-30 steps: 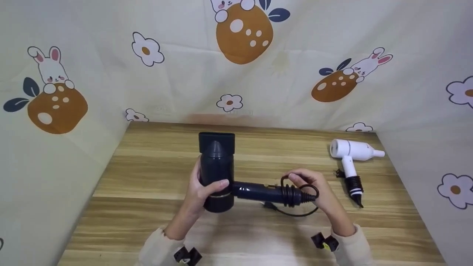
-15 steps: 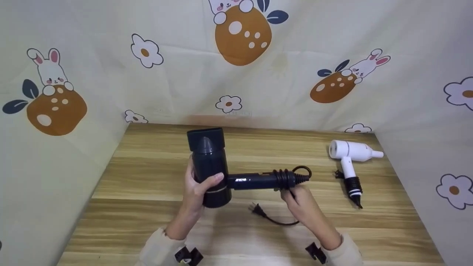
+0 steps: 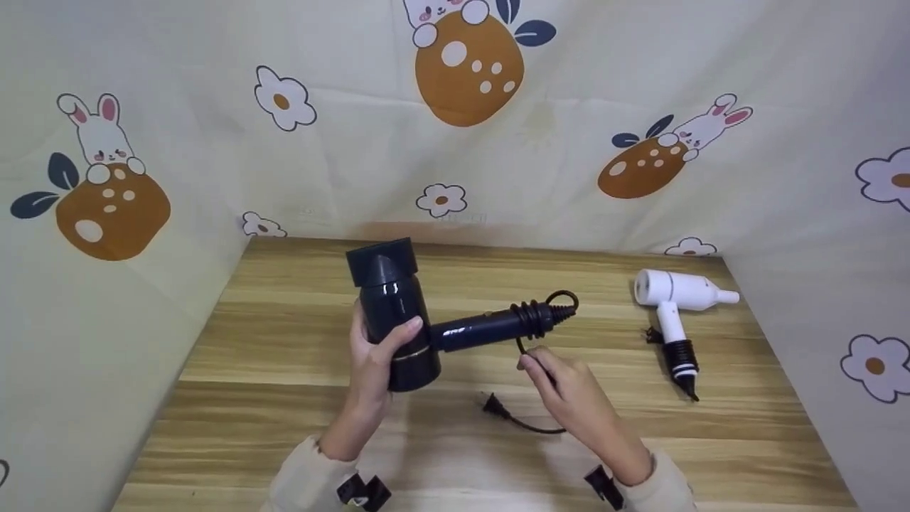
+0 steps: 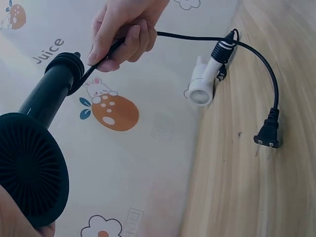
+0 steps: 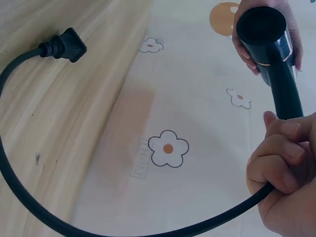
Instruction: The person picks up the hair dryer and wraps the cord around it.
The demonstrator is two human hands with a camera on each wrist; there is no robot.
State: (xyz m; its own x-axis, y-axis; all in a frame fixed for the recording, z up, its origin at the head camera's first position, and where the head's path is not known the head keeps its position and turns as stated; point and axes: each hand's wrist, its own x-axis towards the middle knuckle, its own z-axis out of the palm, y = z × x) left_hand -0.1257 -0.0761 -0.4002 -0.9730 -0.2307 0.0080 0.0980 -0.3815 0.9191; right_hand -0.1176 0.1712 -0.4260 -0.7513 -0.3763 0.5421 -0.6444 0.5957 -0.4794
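My left hand (image 3: 371, 366) grips a dark navy hair dryer (image 3: 391, 306) round its barrel, thumb across the front. Its flat nozzle (image 3: 382, 262) points toward the back and the handle (image 3: 476, 331) reaches right, tilted slightly up. Several turns of black power cord (image 3: 532, 320) wrap the handle's end. Just below them, my right hand (image 3: 579, 395) pinches the cord, which runs taut from the handle to the fingers in the left wrist view. Beyond the fist the cord's free length (image 4: 197, 38) curves down to a two-pin plug (image 4: 267, 133). The barrel's round vented end (image 4: 32, 170) faces the left wrist camera.
A white hair dryer (image 3: 686, 290) lies at the table's back right, its own black cord (image 3: 681, 357) wound round the handle. The wood-grain table (image 3: 284, 427) is bordered at the back and sides by cloth (image 3: 355, 163) printed with rabbits, oranges and flowers.
The navy hair dryer has shifted left and turned, its handle end rising. My right hand has moved from the handle's tip to below the coils and draws the cord toward the front.
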